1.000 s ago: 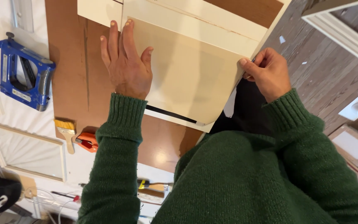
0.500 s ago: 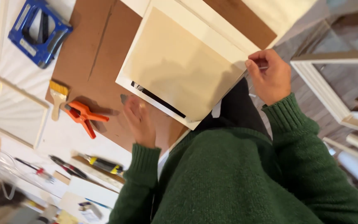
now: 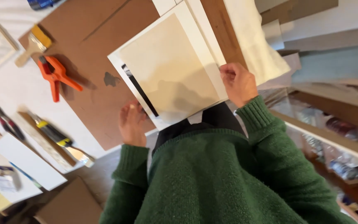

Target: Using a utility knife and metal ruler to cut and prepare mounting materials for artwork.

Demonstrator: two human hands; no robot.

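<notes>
Cream panel [image 3: 175,70] lying tilted over brown tabletop [image 3: 92,45], long axis running diagonally, away from person. Right hand [image 3: 239,83] pinching its near corner; left hand [image 3: 132,122] resting open beneath its lower edge.

**Soft light, blurred edges**

Even, warm light fills the scene. A soft shadow falls across the cream panel [image 3: 175,70]; the orange clamp [image 3: 56,74] casts a faint one on the worktop [image 3: 88,37]. The shelves at right smear with motion blur.

Head cam, looks down, close over workbench [image 3: 104,95].
</notes>
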